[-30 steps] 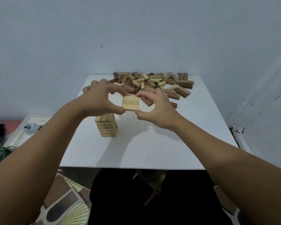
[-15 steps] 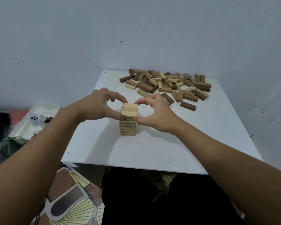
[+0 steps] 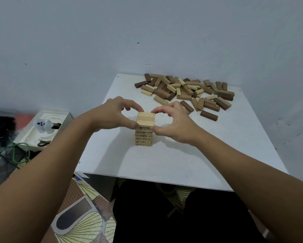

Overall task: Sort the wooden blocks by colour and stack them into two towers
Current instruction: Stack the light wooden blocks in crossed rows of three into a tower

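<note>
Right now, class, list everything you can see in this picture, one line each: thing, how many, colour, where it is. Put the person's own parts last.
light tower: one, pale wood, several layers, near the middle of the table.
top layer: one, pale wood, on the tower between both hands.
loose blocks: one large pile, mixed pale and dark brown, far right of the table.
table: one, white, against the wall.
wall: pale blue-grey, behind the table.
tray: one, cream, left of the table, holding a small white figure.
green cord: one, left on the floor.
patterned floor mat: brown, grey and yellow, below the table.
left hand: grip pinching the top layer's left side.
right hand: grip pinching the top layer's right side.
</note>
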### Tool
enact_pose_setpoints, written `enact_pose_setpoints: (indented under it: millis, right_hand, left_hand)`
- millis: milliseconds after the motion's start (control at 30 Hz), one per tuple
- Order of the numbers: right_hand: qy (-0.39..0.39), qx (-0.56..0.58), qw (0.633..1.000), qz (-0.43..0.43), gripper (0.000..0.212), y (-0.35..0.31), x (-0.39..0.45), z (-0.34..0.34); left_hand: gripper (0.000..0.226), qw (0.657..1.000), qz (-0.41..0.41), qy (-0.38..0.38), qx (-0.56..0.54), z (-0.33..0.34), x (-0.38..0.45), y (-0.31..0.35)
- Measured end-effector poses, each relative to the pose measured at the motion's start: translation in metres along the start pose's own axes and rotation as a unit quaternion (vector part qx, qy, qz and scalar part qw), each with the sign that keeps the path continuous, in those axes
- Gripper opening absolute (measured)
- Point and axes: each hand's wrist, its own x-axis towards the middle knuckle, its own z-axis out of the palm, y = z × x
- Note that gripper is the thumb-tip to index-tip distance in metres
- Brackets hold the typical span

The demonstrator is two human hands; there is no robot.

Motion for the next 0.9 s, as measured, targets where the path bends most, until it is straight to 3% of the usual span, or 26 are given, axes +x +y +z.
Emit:
enact_pose_setpoints:
  millis: [400,567,900]
  right_hand:
    - [-0.014,0.019,1.000,0.004,0.055,0.003,0.000,0.005]
    - [-0.017,0.017,1.000,0.002,0.051,0.004,0.001,0.003]
    - [-0.029,0.017,0.999,0.001,0.048,0.002,0.001,0.001]
  left_hand:
    - [0.051,0.999,-0.007,-0.001,-0.032,0.002,-0.001,-0.006]
    - [0.062,0.998,-0.026,-0.014,-0.049,0.002,-0.004,-0.008]
    - [0.052,0.996,-0.030,-0.010,-0.083,0.006,-0.005,-0.012]
